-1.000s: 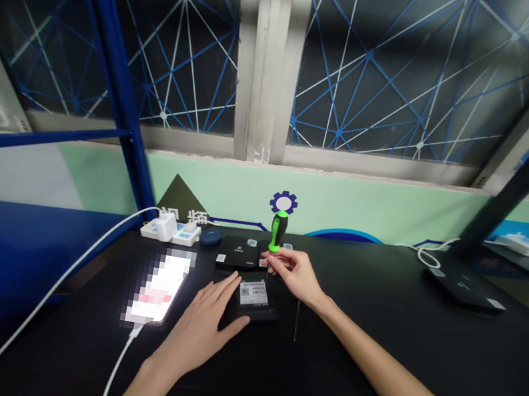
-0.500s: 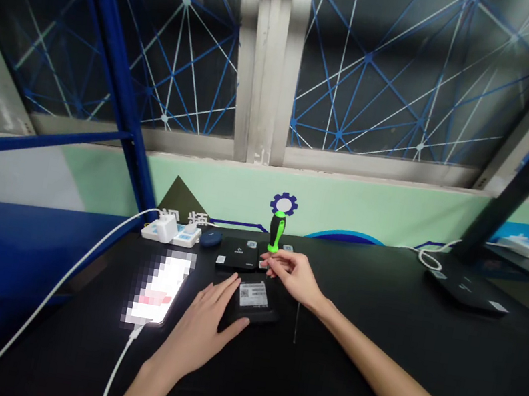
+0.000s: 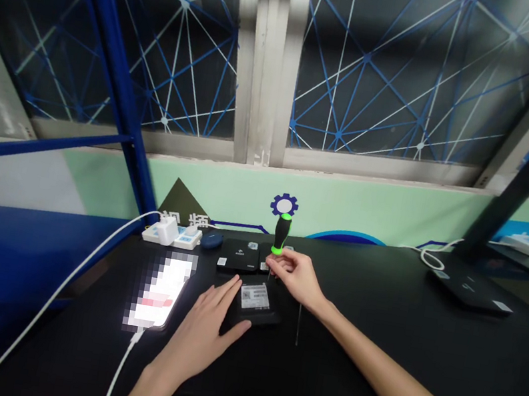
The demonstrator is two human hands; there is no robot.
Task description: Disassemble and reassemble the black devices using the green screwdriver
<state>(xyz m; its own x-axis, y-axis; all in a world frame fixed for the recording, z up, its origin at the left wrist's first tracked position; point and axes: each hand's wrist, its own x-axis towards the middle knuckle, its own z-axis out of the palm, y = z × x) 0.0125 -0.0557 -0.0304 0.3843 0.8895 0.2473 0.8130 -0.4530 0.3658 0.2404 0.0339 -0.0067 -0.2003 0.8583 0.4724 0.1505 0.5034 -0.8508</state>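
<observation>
A small black box [image 3: 261, 316] with a white printed label lies on the dark table in front of me. My left hand [image 3: 207, 324] rests along its left side, fingers stretched and thumb apart at the near edge. Above the box's far edge, my right hand [image 3: 299, 277] pinches the shaft of a screwdriver [image 3: 281, 233] with a black and green handle. The screwdriver stands nearly upright, its tip down at the box's far edge; whether it sits in a screw I cannot tell. A thin metal rod [image 3: 298, 325] lies on the table below my right wrist.
Behind the box lie a flat black box [image 3: 238, 256] and another one partly hidden by my right hand. To the left are a lit phone [image 3: 160, 292] on a white cable, a power strip [image 3: 150, 231] and a dark blue round object [image 3: 211, 240]. A black device [image 3: 469, 290] lies far right.
The screwdriver's handle has turned in my right fingers, its green side panel now out of sight, and it leans slightly more to the right. My left hand keeps its place on the box.
</observation>
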